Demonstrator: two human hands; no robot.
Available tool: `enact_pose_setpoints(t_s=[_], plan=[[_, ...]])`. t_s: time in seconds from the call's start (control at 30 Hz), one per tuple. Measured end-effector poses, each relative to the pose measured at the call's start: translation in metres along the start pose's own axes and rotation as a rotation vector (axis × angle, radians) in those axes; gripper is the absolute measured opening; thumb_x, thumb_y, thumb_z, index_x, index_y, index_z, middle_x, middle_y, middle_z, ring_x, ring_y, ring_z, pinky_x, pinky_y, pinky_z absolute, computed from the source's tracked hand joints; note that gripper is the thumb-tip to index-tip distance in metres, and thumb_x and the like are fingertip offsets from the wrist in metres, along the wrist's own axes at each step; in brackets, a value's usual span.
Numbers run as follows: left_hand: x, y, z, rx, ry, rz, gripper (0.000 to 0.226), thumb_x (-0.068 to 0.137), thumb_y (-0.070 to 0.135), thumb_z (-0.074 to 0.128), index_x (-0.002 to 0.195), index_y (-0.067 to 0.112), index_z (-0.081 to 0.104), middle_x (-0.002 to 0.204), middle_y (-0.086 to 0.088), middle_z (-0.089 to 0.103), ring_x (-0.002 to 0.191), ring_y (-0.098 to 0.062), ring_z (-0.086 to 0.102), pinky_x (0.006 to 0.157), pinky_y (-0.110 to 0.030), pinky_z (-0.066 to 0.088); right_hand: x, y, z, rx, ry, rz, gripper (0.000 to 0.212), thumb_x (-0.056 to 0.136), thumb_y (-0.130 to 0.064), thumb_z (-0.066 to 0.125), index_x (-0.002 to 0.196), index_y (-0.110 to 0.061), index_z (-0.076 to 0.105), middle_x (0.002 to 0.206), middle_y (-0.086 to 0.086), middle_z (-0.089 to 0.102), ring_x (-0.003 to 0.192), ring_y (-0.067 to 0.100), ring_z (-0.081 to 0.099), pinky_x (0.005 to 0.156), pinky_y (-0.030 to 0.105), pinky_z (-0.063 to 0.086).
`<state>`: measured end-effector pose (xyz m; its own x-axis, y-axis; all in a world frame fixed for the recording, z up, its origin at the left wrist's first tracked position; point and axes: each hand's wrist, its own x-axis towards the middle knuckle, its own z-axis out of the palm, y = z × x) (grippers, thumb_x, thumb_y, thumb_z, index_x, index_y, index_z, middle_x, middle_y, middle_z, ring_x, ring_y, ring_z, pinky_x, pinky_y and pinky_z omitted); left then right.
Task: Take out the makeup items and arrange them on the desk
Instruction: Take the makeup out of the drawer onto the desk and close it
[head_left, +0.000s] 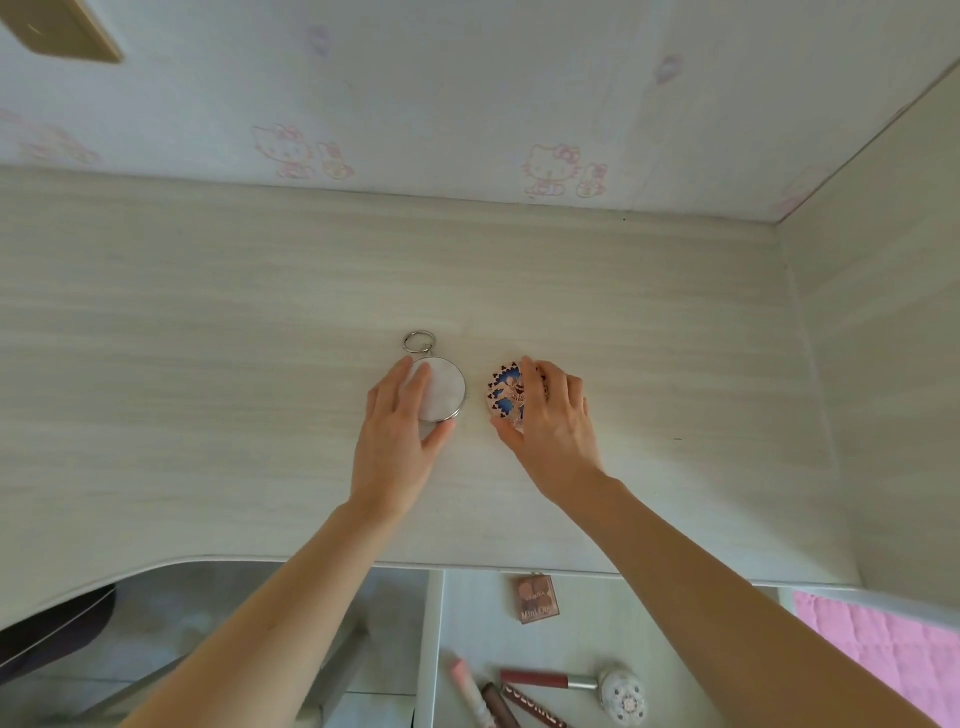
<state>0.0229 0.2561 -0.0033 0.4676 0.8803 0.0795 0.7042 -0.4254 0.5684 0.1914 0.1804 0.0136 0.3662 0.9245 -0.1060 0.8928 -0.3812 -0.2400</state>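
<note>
Head view: I see my left hand (400, 415) curled round the near left rim of a round white compact mirror (440, 389), thumb at its near edge and fingers over its left side. The mirror lies flat on the pale wood-grain desk (208, 338), and its metal ring (417, 343) points away from me. My right hand (550, 410) grips a round patterned compact (506, 394) just to the right of the mirror, fingers over its top and right side, thumb under its near edge; the blue and pink pattern shows on the left half. I cannot tell whether that compact rests fully on the desk or is slightly tilted. The two round cases sit side by side, apart from each other.

Below the desk edge an open drawer (431, 649) holds more items: a small square eyeshadow palette (539, 598) near the back, a pink lip tube (470, 691), a dark brown tube (501, 704), a red-brown lip gloss (548, 679) with a silver cap, and a small round white case (623, 696). A pink quilted cloth (883, 649) shows at the right. Cartoon cat wallpaper (467, 104) covers the wall behind the desk.
</note>
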Motion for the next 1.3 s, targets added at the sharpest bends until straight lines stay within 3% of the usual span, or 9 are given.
enact_pose_setpoints(t_s=[0.37, 0.6, 0.87, 1.1, 1.3], plan=[[0.053, -0.005, 0.002, 0.047, -0.065, 0.027, 0.057, 0.091, 0.029, 0.063, 0.142, 0.013, 0.042, 0.155, -0.011, 0.027, 0.134, -0.033, 0.035, 0.098, -0.04, 0.043, 0.051, -0.009, -0.006, 0.031, 0.003, -0.106, 0.065, 0.094, -0.038, 0.051, 0.148, -0.011, 0.026, 0.147, 0.01, 0.031, 0.128, 0.028, 0.034, 0.106, 0.034, 0.036], [0.062, -0.003, 0.002, 0.026, -0.064, 0.033, 0.056, 0.088, 0.023, 0.066, 0.139, 0.011, 0.045, 0.154, -0.013, 0.03, 0.131, -0.034, 0.037, 0.099, -0.038, 0.042, 0.063, -0.007, -0.004, 0.045, 0.004, -0.118, 0.067, 0.092, -0.03, 0.056, 0.148, -0.008, 0.027, 0.15, 0.012, 0.028, 0.133, 0.028, 0.033, 0.105, 0.034, 0.039], [0.049, 0.003, -0.008, 0.052, -0.077, 0.034, 0.063, 0.087, 0.018, 0.067, 0.143, 0.01, 0.038, 0.155, -0.011, 0.026, 0.138, -0.034, 0.029, 0.107, -0.04, 0.036, 0.045, -0.006, -0.014, 0.086, -0.014, -0.126, 0.071, 0.091, -0.026, 0.06, 0.149, -0.007, 0.023, 0.155, 0.013, 0.021, 0.142, 0.03, 0.022, 0.113, 0.038, 0.03], [0.008, 0.022, -0.026, 0.107, -0.086, 0.121, 0.06, 0.087, 0.014, 0.067, 0.14, 0.002, 0.043, 0.148, -0.015, 0.04, 0.138, -0.036, 0.033, 0.112, -0.044, 0.033, -0.015, 0.002, -0.028, 0.038, 0.005, -0.128, 0.066, 0.097, -0.03, 0.05, 0.149, -0.002, 0.02, 0.154, 0.013, 0.026, 0.144, 0.03, 0.02, 0.116, 0.037, 0.025], [-0.054, 0.05, -0.026, 0.106, -0.059, 0.294, 0.041, 0.083, 0.005, 0.065, 0.124, 0.0, 0.058, 0.12, -0.013, 0.063, 0.117, -0.035, 0.054, 0.097, -0.046, 0.047, -0.09, 0.013, -0.032, 0.037, 0.022, -0.099, 0.061, 0.096, -0.025, 0.051, 0.146, -0.002, 0.028, 0.149, 0.014, 0.034, 0.14, 0.031, 0.027, 0.113, 0.039, 0.03]])
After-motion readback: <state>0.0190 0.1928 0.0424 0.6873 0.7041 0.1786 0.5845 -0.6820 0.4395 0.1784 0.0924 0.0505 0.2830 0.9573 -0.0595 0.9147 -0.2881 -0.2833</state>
